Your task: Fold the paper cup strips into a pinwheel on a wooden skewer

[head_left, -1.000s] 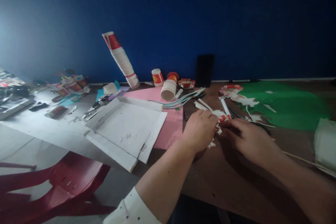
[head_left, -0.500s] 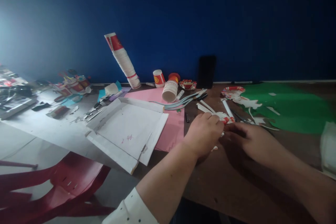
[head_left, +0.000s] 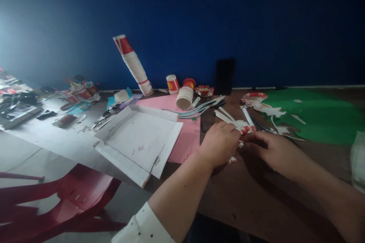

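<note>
Cut cup point(head_left: 243, 126): between the hands, over the table point(head_left: 273, 201) | left hand point(head_left: 221, 141): at its 8 o'clock, fingers curled, gripping it | right hand point(head_left: 273, 150): at its 4, fingertips at its edge, cannot tell whether pinching | from it: green sheet point(head_left: 325, 117) 3 o'clock, box point(head_left: 137, 131) 9, cup stack point(head_left: 136, 69) 10
</note>
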Demonstrator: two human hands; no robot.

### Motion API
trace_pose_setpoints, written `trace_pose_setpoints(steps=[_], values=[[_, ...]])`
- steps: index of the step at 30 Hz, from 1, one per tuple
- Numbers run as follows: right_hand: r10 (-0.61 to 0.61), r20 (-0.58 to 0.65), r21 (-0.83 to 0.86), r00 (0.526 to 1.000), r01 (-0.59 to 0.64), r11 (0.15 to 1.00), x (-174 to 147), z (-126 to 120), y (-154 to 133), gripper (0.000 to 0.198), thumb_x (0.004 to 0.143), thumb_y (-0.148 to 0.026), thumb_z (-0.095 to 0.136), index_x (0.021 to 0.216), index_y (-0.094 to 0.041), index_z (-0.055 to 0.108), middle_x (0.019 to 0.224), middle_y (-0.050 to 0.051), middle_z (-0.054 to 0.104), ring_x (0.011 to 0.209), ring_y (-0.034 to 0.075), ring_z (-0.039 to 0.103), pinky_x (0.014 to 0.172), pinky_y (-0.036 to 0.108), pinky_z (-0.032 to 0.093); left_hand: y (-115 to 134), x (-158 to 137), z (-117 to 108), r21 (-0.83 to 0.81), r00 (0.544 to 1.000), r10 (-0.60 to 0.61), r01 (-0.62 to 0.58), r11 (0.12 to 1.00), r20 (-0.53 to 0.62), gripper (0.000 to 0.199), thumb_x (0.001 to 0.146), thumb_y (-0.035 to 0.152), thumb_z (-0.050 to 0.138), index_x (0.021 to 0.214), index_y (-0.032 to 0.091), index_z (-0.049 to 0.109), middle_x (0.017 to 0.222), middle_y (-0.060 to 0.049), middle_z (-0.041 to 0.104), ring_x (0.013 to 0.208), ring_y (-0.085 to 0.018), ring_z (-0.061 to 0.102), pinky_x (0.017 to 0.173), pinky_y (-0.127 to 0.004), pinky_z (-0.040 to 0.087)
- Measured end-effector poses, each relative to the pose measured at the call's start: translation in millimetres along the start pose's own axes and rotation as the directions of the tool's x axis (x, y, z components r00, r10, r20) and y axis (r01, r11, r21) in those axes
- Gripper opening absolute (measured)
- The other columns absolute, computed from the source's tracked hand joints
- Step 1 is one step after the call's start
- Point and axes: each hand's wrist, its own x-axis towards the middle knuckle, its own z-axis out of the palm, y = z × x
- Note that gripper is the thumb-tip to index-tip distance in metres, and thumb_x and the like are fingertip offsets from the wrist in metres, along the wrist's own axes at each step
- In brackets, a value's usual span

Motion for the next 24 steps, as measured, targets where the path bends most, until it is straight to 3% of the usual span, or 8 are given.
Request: trace_pose_setpoints(steps=[11,19,24], values=[[0.095,-0.002,0.028,0.995,-0.095,0.995,-2.2,-2.5,-6.3,0.035,0.073,-0.059,0.063,0.081,-0.027,0.074,0.092,0.006,0.08,0.088,0.031,0.073,0.078,0.043,0.053,-1.3,1.0,0.3,0.009,1.0,0.011,-0.011,1.0,-0.012,0.015,0.097,0.023,0.053,0.095,0.014,0.066,0.101,-0.009,0.068,0.096,-0.024,0.059,0.086,-0.037,0.047],[0.05,0.002,0.002,0.999,-0.05,0.999,-1.1,-3.3,-2.0,0.041,0.074,-0.065,0.065,0.083,-0.026,0.074,0.09,0.006,0.079,0.085,0.03,0.072,0.075,0.041,0.053,-1.1,0.4,1.7,0.028,0.999,0.043,-0.043,0.999,-0.028,0.015,0.096,0.022,0.053,0.096,0.014,0.066,0.098,-0.008,0.068,0.096,-0.025,0.06,0.085,-0.038,0.047],[0.039,0.01,-0.011,0.999,-0.039,0.999,-1.8,-1.6,-5.3,0.035,0.079,-0.058,0.062,0.083,-0.026,0.073,0.088,0.006,0.078,0.083,0.028,0.072,0.074,0.039,0.052,-0.1,0.0,2.2,0.041,0.997,0.069,-0.068,0.997,-0.03,0.014,0.095,0.019,0.053,0.093,0.014,0.067,0.095,-0.008,0.068,0.096,-0.025,0.061,0.082,-0.038,0.046]])
